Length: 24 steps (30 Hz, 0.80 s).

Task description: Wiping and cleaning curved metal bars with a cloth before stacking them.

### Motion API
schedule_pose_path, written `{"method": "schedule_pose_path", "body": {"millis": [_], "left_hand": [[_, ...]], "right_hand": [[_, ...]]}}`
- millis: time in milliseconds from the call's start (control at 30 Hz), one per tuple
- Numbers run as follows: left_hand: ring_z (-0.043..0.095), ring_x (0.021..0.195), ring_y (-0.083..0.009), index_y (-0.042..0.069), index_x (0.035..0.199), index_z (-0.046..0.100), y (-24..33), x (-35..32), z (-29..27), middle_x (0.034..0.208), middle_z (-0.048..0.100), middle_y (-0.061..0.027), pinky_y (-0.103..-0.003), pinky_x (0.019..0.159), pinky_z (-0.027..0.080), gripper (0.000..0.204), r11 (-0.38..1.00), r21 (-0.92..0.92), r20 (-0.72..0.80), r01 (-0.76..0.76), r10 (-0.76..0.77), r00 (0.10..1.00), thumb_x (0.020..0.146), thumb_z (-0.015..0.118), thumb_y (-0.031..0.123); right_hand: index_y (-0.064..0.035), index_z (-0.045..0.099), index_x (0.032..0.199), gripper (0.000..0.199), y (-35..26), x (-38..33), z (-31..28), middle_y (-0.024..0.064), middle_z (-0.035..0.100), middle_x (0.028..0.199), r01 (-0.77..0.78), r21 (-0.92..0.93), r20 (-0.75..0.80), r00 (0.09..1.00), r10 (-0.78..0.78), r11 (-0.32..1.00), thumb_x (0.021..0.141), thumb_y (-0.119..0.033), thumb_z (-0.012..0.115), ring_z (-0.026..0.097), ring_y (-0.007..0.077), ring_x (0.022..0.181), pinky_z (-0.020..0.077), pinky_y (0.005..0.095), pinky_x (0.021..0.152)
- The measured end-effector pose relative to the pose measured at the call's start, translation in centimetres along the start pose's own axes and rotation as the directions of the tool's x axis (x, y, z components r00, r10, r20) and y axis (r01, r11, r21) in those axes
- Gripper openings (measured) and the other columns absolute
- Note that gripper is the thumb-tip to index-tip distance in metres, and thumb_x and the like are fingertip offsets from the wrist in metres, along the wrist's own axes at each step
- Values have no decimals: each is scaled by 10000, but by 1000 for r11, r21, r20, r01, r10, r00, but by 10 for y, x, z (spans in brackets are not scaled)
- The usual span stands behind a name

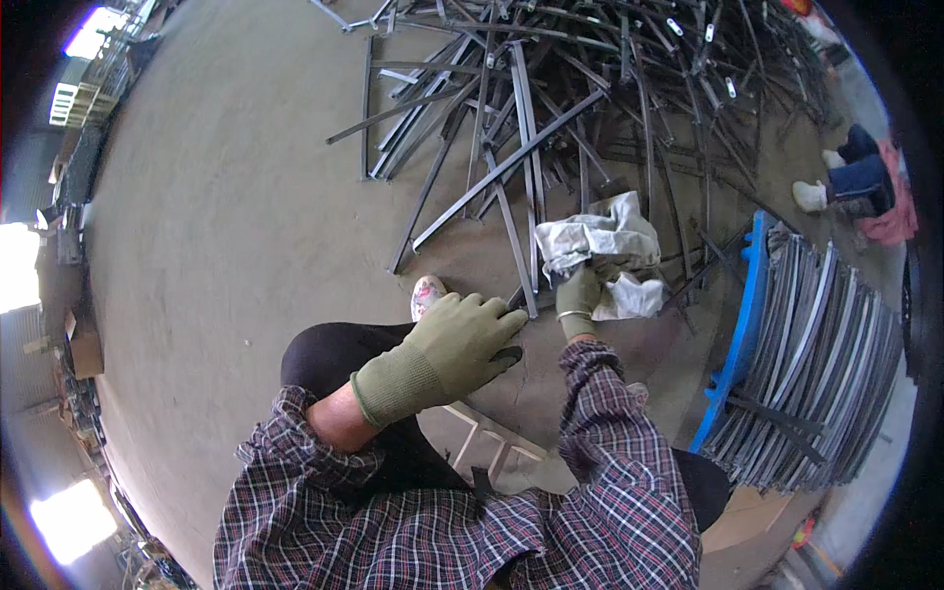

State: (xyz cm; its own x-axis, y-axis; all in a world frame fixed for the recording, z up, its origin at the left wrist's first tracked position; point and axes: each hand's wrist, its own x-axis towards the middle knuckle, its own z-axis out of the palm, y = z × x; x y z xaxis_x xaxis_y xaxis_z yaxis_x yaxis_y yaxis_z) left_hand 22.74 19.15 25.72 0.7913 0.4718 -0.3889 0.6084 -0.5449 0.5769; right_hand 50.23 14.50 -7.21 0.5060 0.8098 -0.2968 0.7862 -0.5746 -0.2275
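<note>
My left hand (447, 344), in an olive knitted glove with a dark palm, is raised over my left knee with its fingers curled. What lies inside its grip is hidden; a short dark metal edge shows beside the fingertips. To its right, my right hand (579, 295), gloved alike, is closed on a crumpled white rag (602, 236). Folds of the cloth cover the fingertips and hang on both sides of them. Directly beyond both hands, the near ends of loose grey metal bars (526, 138) lie on the floor.
A large tangled heap of metal bars (649, 59) fills the far side. On the right, a blue rack (744, 305) holds many stacked metal strips (806, 364). Another person's legs (855, 182) show at far right. A small wooden stool (482, 433) is beneath me.
</note>
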Motion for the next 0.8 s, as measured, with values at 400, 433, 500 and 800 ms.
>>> {"method": "schedule_pose_path", "body": {"millis": [400,433,500,800], "left_hand": [[674,955,-329,108,1101,630,-13,-2,10,1012,674,-135,-452,782,528,342,994,99,-130,-45,58,990,891,637,377],[674,925,-337,92,1114,612,-10,-1,10,1000,664,-136,-464,773,532,340,995,87,-159,-49,62,985,889,639,346],[676,908,-342,90,1148,598,-14,0,13,1001,660,-135,-465,773,539,358,995,70,-198,-67,80,977,890,642,334],[695,935,-383,89,1085,668,-37,-3,17,995,713,-171,-501,784,557,321,995,92,-271,-25,49,961,886,606,333]], "right_hand": [[-34,614,1183,460,-9,59,-9,163,627,1223,-138,-262,-36,990,133,955,881,-378,653,608,397,1096,476,506,912],[-38,617,1169,442,-3,55,-17,158,630,1216,-161,-265,-52,987,153,951,885,-375,648,614,392,1083,482,499,898],[-45,624,1143,409,-1,41,-36,149,636,1201,-195,-269,-70,981,182,943,894,-369,639,626,380,1056,493,486,870],[-78,651,1022,282,-90,-51,-92,105,664,1135,-83,-238,-255,967,20,968,932,-339,598,680,327,935,546,423,743]]}}
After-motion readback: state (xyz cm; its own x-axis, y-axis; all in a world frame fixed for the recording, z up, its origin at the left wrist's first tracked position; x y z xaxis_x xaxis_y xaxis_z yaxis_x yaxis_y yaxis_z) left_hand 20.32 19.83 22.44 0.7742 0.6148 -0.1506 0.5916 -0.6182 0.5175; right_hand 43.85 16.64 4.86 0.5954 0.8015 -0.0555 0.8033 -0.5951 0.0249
